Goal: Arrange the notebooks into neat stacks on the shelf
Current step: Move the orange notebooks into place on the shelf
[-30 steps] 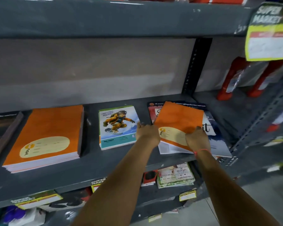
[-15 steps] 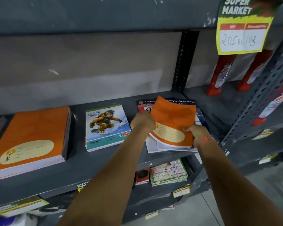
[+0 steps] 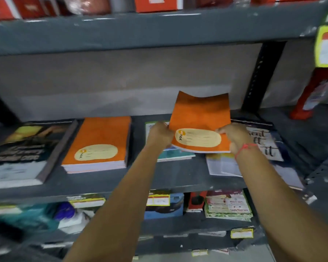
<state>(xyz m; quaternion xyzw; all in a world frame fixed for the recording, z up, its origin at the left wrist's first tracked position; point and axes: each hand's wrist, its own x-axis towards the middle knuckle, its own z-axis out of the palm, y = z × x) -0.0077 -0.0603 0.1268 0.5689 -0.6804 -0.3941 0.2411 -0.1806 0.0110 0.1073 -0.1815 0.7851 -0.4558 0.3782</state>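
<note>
**Orange Notebook in Transit: Position Relative to Matching Stack**

Nearest the camera, both forearms extend up and forward over the front edge of the grey shelf (image 3: 178, 178). The left hand (image 3: 160, 134) is closed on the left edge of a thin orange notebook (image 3: 201, 120); the right hand (image 3: 235, 138), with a red thread at the wrist, is closed on its lower right corner. Both hands are clamped on this one item.

The orange notebook is held clear of the shelf, above and partly covering the illustrated notebook (image 3: 170, 154). Its label end points toward the person and its far end is raised and tilted toward the back wall. The long axis runs front to back. The cover sags between the two grips, so the item is judged to be flexible.

To the right lies the mixed pile (image 3: 261, 146), with a lettered cover on top and loose sheets protruding at the front.

The orange stack (image 3: 100, 142) lies to the left of the held notebook, well apart, beyond the illustrated notebook. Its long axis also runs front to back, label end forward. The left hand is the nearer one. Judged requirement: translate leftward without rotation, then lower flat and align the edges.

Farther left sits a dark-covered stack (image 3: 27, 154).
</note>
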